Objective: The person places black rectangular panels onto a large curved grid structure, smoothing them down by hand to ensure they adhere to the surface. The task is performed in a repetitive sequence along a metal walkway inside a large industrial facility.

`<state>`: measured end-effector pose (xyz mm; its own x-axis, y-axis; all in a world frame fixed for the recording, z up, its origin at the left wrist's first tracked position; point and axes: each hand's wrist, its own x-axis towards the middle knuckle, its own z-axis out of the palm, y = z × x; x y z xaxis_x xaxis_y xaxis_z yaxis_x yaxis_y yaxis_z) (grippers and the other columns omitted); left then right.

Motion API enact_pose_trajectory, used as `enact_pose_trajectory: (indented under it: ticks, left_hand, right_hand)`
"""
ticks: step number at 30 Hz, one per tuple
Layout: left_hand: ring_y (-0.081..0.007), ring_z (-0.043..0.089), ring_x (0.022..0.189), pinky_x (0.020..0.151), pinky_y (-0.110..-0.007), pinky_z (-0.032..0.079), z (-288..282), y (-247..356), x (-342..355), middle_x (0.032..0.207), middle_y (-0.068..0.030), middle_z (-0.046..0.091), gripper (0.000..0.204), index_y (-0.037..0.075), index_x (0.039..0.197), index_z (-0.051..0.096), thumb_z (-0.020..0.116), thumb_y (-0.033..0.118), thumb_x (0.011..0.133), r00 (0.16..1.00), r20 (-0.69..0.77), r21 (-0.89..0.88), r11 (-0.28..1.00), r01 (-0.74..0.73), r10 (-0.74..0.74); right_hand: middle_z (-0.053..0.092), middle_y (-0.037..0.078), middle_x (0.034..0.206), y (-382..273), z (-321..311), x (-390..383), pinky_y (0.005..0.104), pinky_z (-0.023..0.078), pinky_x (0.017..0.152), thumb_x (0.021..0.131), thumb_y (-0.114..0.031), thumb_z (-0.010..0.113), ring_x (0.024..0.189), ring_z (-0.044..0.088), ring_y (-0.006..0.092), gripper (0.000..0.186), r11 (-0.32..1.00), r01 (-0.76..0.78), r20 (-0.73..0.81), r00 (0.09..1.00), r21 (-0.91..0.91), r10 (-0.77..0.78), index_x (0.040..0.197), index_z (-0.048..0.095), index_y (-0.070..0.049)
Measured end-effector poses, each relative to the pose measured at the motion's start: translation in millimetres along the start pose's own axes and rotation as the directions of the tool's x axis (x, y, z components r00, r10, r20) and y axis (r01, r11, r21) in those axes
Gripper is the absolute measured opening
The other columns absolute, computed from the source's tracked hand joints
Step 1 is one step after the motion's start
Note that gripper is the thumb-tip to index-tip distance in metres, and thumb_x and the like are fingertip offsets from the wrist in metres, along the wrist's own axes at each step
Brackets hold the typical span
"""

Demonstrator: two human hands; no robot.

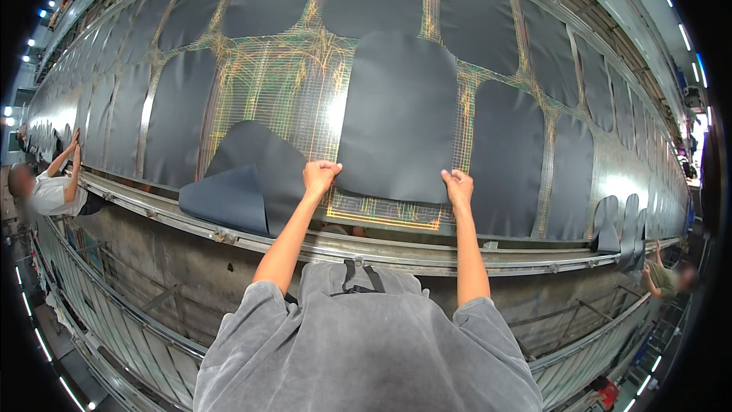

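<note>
A dark grey hide-like sheet [400, 118] with a rounded far end lies in front of me on the long metal table. My left hand [322, 177] is closed on its near left corner. At the near right corner, my right hand [457, 187] pinches the same sheet. The sheet's near edge hangs between the two hands, over a patch of orange and yellow marked lines. Left of my left hand lies another dark sheet [263, 156], its near part folded over on itself.
Several more dark sheets [507, 156] cover the long table [328, 84], which is scribed with coloured lines. A metal rail [396, 257] runs along its near edge. One person [57, 183] works at the far left, another person [667, 278] at the far right.
</note>
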<state>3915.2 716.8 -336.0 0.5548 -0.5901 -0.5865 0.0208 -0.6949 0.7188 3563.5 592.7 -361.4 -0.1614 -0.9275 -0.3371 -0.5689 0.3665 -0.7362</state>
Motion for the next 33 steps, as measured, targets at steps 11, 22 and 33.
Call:
enact_pose_trajectory:
  ticks: [11, 22, 33]
  left_hand:
    - [-0.0199, 0.069, 0.069, 0.068, -0.033, 0.053, -8, -52, -17, 0.071, -0.0065, 0.073, 0.023, 0.009, 0.084, 0.078, 0.082, 0.029, 0.074, 0.995, -0.078, 0.174, 0.983, -0.053, 0.067]
    - [-0.0192, 0.067, 0.065, 0.064, -0.034, 0.051, -12, -48, -34, 0.071, -0.0053, 0.072, 0.022, 0.01, 0.084, 0.078, 0.082, 0.03, 0.075, 0.989, -0.109, 0.255, 0.964, -0.072, 0.103]
    - [-0.0176, 0.065, 0.063, 0.063, -0.034, 0.051, -15, -59, -34, 0.067, -0.0022, 0.069, 0.025, 0.01, 0.085, 0.078, 0.082, 0.031, 0.074, 0.989, -0.088, 0.284, 0.955, -0.089, 0.118]
  right_hand:
    - [0.069, 0.005, 0.072, 17, -2, -38, 0.028, 0.049, 0.065, 0.078, -0.026, 0.08, 0.066, 0.06, 0.0104, 0.032, 0.998, 0.0, 0.019, 1.0, -0.061, 0.001, 0.089, 0.071, 0.003]
    - [0.068, 0.005, 0.07, 13, -5, -54, 0.0284, 0.05, 0.064, 0.076, -0.025, 0.082, 0.063, 0.061, 0.0106, 0.031, 0.994, -0.01, 0.012, 1.0, -0.11, 0.012, 0.088, 0.072, 0.002]
    - [0.071, 0.006, 0.077, 13, -9, -60, 0.0289, 0.052, 0.072, 0.075, -0.03, 0.083, 0.072, 0.064, 0.0122, 0.041, 0.993, -0.055, 0.02, 0.998, -0.102, 0.057, 0.094, 0.072, 0.004]
